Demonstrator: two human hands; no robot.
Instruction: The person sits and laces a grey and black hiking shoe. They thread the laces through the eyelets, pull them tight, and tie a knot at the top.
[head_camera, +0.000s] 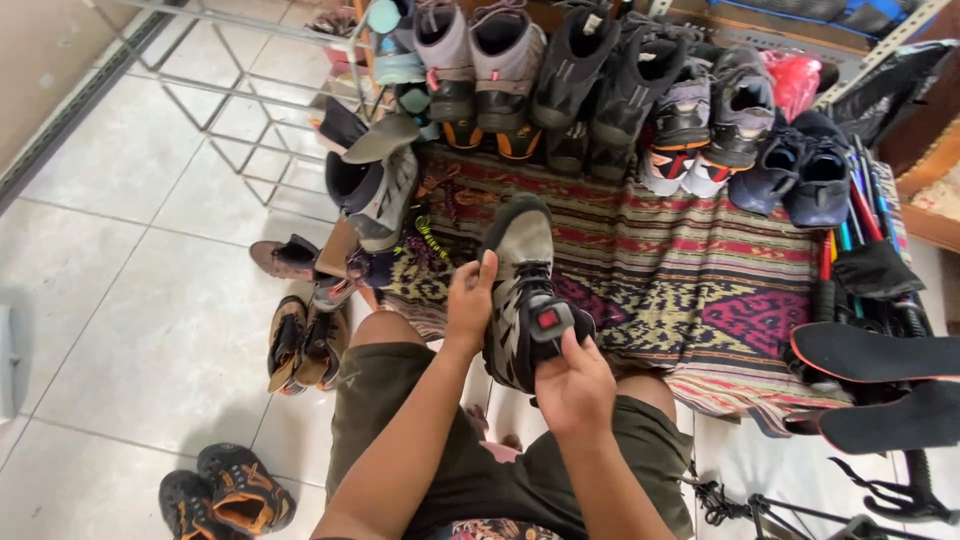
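Left hand: the left hand was clasped on the side of the grey hiking boot, thumb up along its upper.
Right hand: the right hand gripped the boot's tongue at the top, fingers pinching the flap with the red patch.
Boot's place: held upright between both hands, above the person's knees, toe pointing away over the woven rug.
Handling: probably fairly heavy and stiff in the sole, softer at the collar and tongue; the rubber toe looked grippy, not fragile. The heel and the side of the upper seemed the firmest places to hold.
Rug: a row of shoes and boots stood along its far edge, touching one another.
Right of rug: two loose insoles lay on top of dark gear.
Floor, left: a brown pair sat beside the person's knee, and an orange-lined pair nearer the camera.
Rack: a bare metal shoe rack stood on the tiled floor, nothing visible on its rails.
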